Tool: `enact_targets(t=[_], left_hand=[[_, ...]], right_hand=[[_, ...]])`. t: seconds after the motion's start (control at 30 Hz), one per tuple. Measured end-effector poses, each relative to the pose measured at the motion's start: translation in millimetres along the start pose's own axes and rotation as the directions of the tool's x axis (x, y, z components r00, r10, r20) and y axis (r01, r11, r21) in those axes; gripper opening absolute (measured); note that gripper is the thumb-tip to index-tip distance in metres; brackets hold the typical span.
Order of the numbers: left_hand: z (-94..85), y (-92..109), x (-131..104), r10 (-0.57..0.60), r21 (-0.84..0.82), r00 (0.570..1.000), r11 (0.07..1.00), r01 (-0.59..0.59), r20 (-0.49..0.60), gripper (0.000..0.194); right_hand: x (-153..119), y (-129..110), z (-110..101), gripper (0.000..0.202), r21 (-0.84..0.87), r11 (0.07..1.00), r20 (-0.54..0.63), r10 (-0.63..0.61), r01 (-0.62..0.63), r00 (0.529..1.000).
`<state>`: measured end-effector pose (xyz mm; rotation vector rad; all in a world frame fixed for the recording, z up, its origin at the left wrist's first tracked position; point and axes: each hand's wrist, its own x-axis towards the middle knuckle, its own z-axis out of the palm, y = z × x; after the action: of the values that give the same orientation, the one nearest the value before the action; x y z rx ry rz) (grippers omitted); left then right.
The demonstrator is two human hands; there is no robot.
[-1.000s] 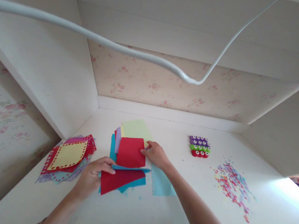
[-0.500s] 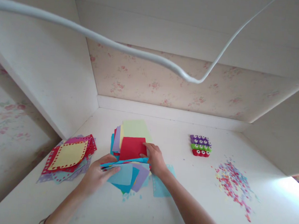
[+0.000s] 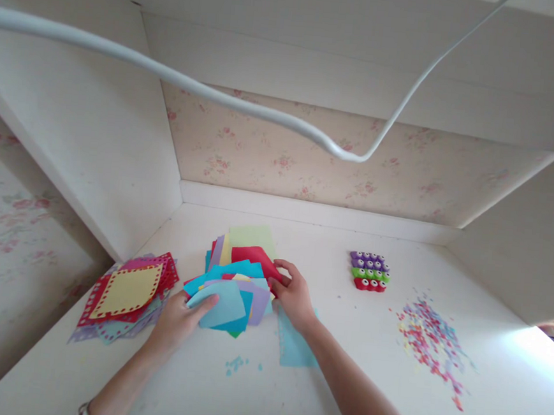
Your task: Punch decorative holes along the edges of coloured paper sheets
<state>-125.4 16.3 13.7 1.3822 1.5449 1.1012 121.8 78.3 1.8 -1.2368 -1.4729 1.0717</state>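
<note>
My left hand (image 3: 182, 318) is closed on a fanned stack of coloured paper sheets (image 3: 224, 302), light blue on top, thumb over its face. My right hand (image 3: 294, 295) pinches the right edge of a red sheet (image 3: 254, 255), which bends between the fanned stack and the pile behind. That pile shows a pale green sheet (image 3: 255, 234) on top, with yellow, purple, red and blue edges at its left. A light blue sheet (image 3: 295, 346) with small holes along one side lies partly under my right wrist.
Sheets with punched borders (image 3: 129, 290) are piled at the left. Purple, green and red pieces with eyes (image 3: 369, 271) stand at the right, near scattered paper bits (image 3: 432, 341). A few blue bits (image 3: 236, 364) lie in front. A white cable (image 3: 284, 120) hangs across the view.
My left hand has lifted the fanned stack and tilted its face into view. The red sheet has gone from flat to bent, its right edge now between my right fingers.
</note>
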Motion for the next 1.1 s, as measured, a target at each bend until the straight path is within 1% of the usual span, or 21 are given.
enact_targets(t=[0.03,0.07,0.1,0.13,0.17,0.2,0.3,0.4,0.47,0.57,0.6,0.63,0.7,0.77,0.8,0.87,0.9,0.97,1.03,1.1], left_hand=[[0.0,2,0,0.012,-0.001,1.000,1.000,-0.012,-0.006,0.044],[-0.2,4,1,0.024,0.008,1.000,1.000,-0.024,-0.015,0.042],[-0.5,7,1,0.036,0.022,0.999,0.999,-0.035,-0.022,0.040],[-0.7,10,1,0.050,0.034,0.998,0.998,-0.049,-0.025,0.040],[-0.8,12,1,0.067,0.041,0.997,0.997,-0.065,-0.027,0.040],[-0.8,14,1,0.085,0.043,0.996,0.996,-0.084,-0.031,0.041],[0.1,15,1,0.134,0.030,0.988,0.991,-0.132,-0.078,0.049],[1.2,10,2,0.114,0.052,0.990,0.993,-0.110,-0.086,0.052],[2.1,7,3,0.104,0.084,0.992,0.992,-0.098,-0.071,0.048],[4.6,6,4,0.121,0.122,0.991,0.986,-0.114,-0.051,0.042],[5.8,8,4,0.121,0.127,0.991,0.985,-0.114,-0.054,0.042],[7.3,10,4,0.121,0.133,0.990,0.985,-0.111,-0.069,0.042],[10.3,15,5,0.127,0.137,0.983,0.985,-0.109,-0.132,0.044],[13.0,21,7,0.147,0.103,0.972,0.986,-0.130,-0.183,0.049],[14.1,23,9,0.158,0.073,0.967,0.987,-0.146,-0.199,0.053],[15.9,26,13,0.162,0.003,0.964,0.986,-0.165,-0.212,0.066],[16.6,26,15,0.156,-0.022,0.966,0.986,-0.164,-0.208,0.071],[18.0,24,17,0.126,-0.036,0.976,0.990,-0.134,-0.176,0.074],[19.4,22,18,0.084,0.001,0.989,0.996,-0.084,-0.119,0.071],[20.4,21,18,0.058,0.073,0.994,0.996,-0.051,-0.089,0.065]], right_hand=[[-2,-6,0,0.056,0.147,0.989,0.004,0.018,-0.018,1.000],[-4,-12,-1,0.066,0.303,0.953,0.014,0.029,-0.032,0.999],[-5,-17,-2,0.075,0.443,0.895,0.029,0.030,-0.040,0.999],[-7,-21,-3,0.081,0.546,0.837,0.050,0.021,-0.044,0.999],[-8,-23,-4,0.081,0.598,0.800,0.081,0.003,-0.051,0.997],[-8,-24,-5,0.075,0.617,0.784,0.126,-0.011,-0.069,0.992],[-9,-19,-7,0.051,0.579,0.799,0.269,0.001,-0.162,0.963],[-12,-16,-7,0.038,0.560,0.794,0.344,0.037,-0.237,0.938],[-15,-19,-7,0.040,0.582,0.786,0.365,-0.023,-0.209,0.931],[-19,-26,-3,0.061,0.550,0.830,0.395,-0.160,-0.094,0.904],[-20,-27,0,0.065,0.509,0.859,0.393,-0.168,-0.061,0.904],[-19,-28,3,0.063,0.458,0.888,0.372,-0.154,-0.037,0.915],[-16,-30,10,0.048,0.365,0.931,0.278,-0.118,0.009,0.953],[-10,-31,16,0.035,0.319,0.946,0.181,-0.116,0.053,0.977],[-6,-32,18,0.034,0.317,0.946,0.159,-0.123,0.067,0.980],[0,-34,20,0.038,0.331,0.942,0.170,-0.119,0.057,0.978],[3,-34,20,0.041,0.340,0.940,0.188,-0.105,0.035,0.977],[6,-31,17,0.046,0.342,0.940,0.219,-0.081,0.001,0.972],[7,-26,15,0.045,0.306,0.952,0.208,-0.078,0.011,0.975],[7,-20,14,0.046,0.239,0.970,0.166,-0.076,0.035,0.983]])
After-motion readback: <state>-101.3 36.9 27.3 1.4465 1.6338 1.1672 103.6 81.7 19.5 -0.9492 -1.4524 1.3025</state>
